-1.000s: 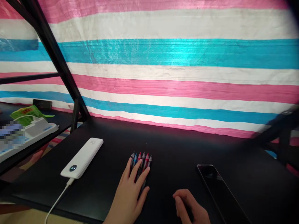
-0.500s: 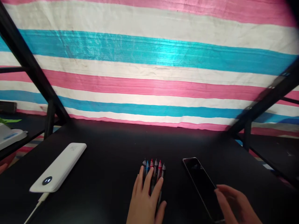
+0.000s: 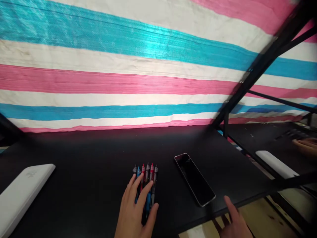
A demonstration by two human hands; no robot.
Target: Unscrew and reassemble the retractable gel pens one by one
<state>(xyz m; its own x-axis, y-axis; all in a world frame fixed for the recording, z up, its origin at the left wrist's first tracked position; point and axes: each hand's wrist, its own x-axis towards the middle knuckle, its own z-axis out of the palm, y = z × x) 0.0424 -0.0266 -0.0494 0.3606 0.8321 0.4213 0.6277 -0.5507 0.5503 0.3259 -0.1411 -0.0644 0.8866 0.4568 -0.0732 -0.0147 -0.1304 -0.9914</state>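
Several click pens (image 3: pixel 148 175) lie side by side on the black table (image 3: pixel 94 178), their tips pointing away from me; some have red parts, some blue, some dark. My left hand (image 3: pixel 136 205) rests over them with its fingers spread, covering much of their barrels. To the right of the pens lies a smartphone (image 3: pixel 195 180), dark screen up and slanted. My right hand (image 3: pixel 232 218) hovers by the table's front edge, just beyond the phone's near corner and apart from it. Its index finger is stretched out, and nothing shows in it.
A white power bank (image 3: pixel 27 191) lies at the left. A striped tarp (image 3: pixel 128 82) hangs behind the table, and a black metal frame (image 3: pixel 237 87) rises at the right. Past it, another person's hand (image 3: pixel 305 147) and a white device (image 3: pixel 276 163) are at a neighbouring table.
My view has turned right, bringing the neighbouring table further into sight. My right hand has drawn back from the phone's side to beyond the table edge. My left hand stays on the pens.
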